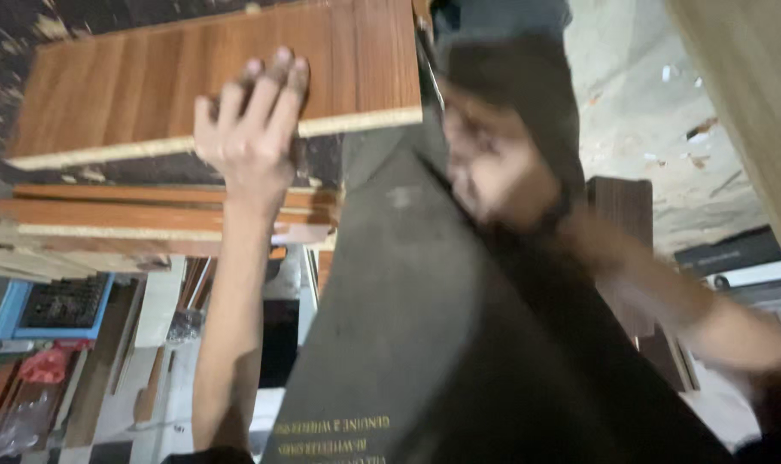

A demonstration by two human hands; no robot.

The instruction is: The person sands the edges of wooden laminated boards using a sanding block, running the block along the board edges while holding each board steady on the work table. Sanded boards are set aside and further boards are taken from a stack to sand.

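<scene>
Two hands: left hand (251,129) curled gripping smooth wood-grain board (210,77); blurred right hand (493,172) on dark panel (407,326), grip unclear.

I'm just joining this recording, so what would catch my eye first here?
The left hand grips the pale front edge of a brown wood-grain laminate board at upper left, above a stack of similar boards. The blurred right hand rests on a large dark grey sheet with yellow lettering that fills the centre.
</scene>
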